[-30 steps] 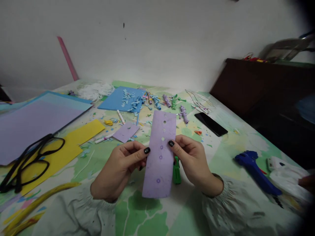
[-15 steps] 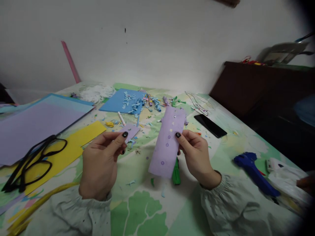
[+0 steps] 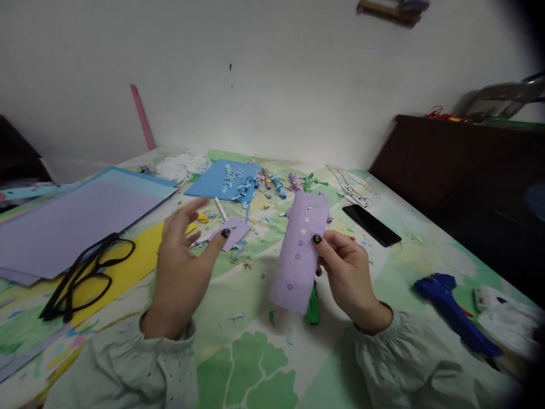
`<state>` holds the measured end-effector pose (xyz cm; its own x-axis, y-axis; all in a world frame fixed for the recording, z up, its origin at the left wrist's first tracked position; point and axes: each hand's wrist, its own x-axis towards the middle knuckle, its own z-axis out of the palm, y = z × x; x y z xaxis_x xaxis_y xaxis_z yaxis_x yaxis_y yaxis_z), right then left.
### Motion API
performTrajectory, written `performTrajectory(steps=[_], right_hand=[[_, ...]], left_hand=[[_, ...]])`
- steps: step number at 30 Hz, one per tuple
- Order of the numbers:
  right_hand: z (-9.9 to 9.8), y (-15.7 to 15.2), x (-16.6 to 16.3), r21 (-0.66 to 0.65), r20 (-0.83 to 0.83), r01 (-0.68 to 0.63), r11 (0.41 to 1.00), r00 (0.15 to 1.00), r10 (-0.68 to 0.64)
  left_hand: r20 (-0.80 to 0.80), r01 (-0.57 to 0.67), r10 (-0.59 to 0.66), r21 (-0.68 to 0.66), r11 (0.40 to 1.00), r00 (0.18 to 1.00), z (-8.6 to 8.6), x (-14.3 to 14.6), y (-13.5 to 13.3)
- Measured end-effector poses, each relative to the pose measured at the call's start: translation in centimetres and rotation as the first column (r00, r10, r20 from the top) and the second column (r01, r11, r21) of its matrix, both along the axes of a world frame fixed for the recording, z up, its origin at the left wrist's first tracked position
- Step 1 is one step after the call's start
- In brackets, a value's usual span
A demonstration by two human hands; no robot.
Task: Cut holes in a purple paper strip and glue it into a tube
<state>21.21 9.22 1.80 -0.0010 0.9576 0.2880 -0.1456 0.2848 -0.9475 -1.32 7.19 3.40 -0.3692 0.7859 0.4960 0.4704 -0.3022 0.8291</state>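
We pinch the purple strip (image 3: pixel 286 266) at its edge above the desk (image 3: pixel 230 295) w/ R hand (image 3: pixel 348 274), prob. to leave its ring marks (image 3: pixel 290 287) uncovered; L hand (image 3: pixel 181 272), blurred, seems empty, grip wide.

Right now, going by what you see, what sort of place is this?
Probably an indoor craft table: your right hand holds a purple strip with holes, a large purple sheet lies to the left, and light-blue scraps lie on a blue sheet.
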Motion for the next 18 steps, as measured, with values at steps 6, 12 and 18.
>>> performTrajectory(steps=[6, 12, 18], right_hand=[[-0.4, -0.2, -0.4, -0.249, 0.287, -0.203, 0.947, 0.918, 0.272], [-0.8, 0.1, 0.2, -0.12, 0.809, -0.222, 0.968, 0.543, 0.225], [0.5, 2.2, 2.9, 0.176, 0.934, -0.276, 0.945, 0.349, -0.072]], left_hand=[[-0.372, 0.229, -0.191, 0.058, 0.972, 0.908, -0.4, 1.8, -1.3], [-0.593, 0.487, -0.639, -0.422, 0.765, 0.49, -1.0, 4.3, -3.5], [-0.692, 0.219, -0.646, -0.61, 0.762, 0.322, -0.8, 7.0, -6.2]])
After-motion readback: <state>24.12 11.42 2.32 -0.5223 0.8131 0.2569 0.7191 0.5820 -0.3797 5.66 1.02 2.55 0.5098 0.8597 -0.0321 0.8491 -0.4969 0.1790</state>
